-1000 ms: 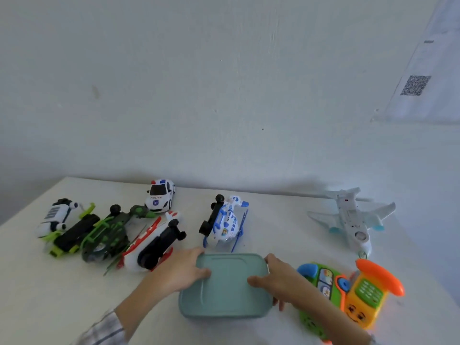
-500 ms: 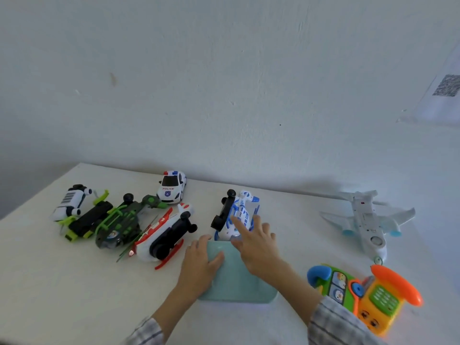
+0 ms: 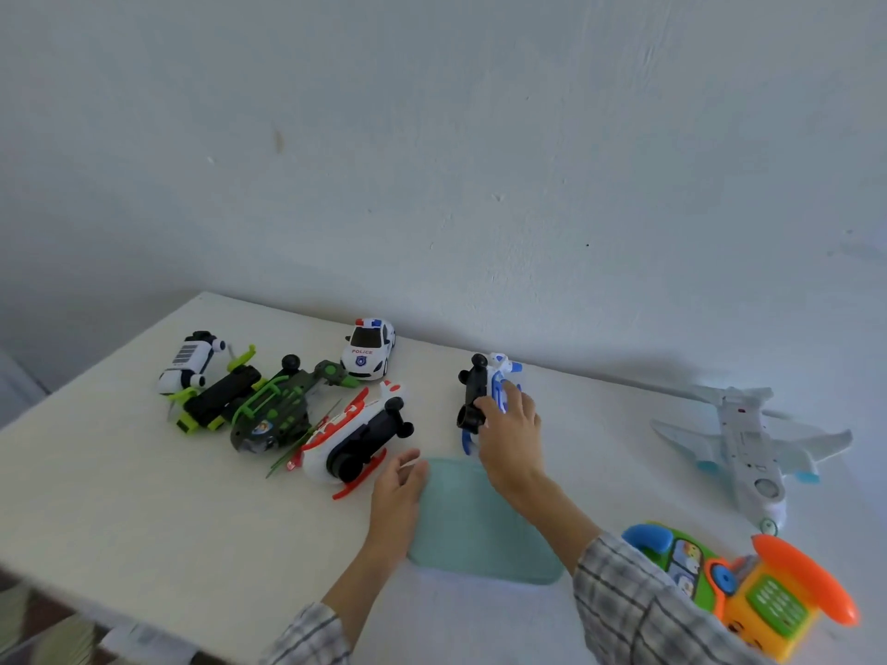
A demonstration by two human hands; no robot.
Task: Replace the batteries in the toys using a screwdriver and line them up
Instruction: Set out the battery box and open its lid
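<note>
The right hand (image 3: 509, 431) is reaching forward across the teal lid (image 3: 480, 525), its forearm stretching out of a plaid sleeve (image 3: 638, 602) with the wrist nearly straight. Its fingers are curling over the blue and white toy helicopter (image 3: 485, 391), which is lying on its side with the black underside and wheels facing left; the thumb is pressing against that black underside while the other fingertips are wrapping the white and blue body on the far side. The left hand (image 3: 398, 491) is resting at the left edge of the teal lid, palm turned inward, fingers loosely extended and slightly apart, the fingertips touching the lid's far left corner. Just beyond those left fingertips the red and white toy helicopter (image 3: 355, 443) is lying tipped over, and further left the green toys (image 3: 264, 410) are lying bunched together. The police car (image 3: 368, 348) is standing upright beyond them. The white toy plane (image 3: 749, 448) is lying well right of the right hand, and the toy phone (image 3: 749, 587) is sitting beside the right sleeve on the white table (image 3: 120, 496).
</note>
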